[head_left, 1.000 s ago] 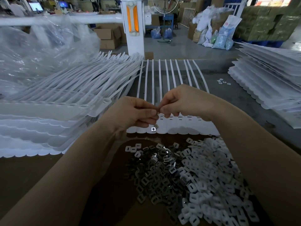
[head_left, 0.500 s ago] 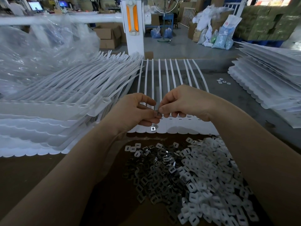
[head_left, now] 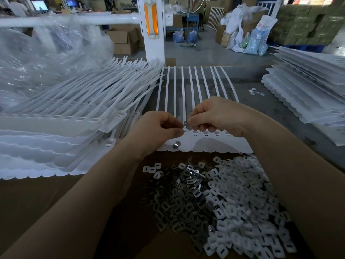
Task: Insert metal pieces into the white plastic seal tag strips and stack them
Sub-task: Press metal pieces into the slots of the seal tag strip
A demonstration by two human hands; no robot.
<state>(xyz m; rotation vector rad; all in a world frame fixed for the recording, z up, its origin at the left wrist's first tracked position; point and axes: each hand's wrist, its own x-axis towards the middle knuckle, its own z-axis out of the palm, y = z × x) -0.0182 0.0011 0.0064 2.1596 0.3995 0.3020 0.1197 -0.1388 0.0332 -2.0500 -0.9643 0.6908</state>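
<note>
While our right hand [head_left: 214,116] pinches a metal piece [head_left: 186,124] w/ the left hand [head_left: 158,129] pinching beside it, just above the strip sheet [head_left: 205,144], we should square it to a slot & press flat.

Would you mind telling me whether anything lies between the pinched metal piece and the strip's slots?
Nothing visible does: the metal piece sits directly above the slot row of the strip sheet; a loose piece lies nearer, off to the side.

Likely factory floor, stacked cartons [head_left: 306,23], sacks [head_left: 252,38]
</note>
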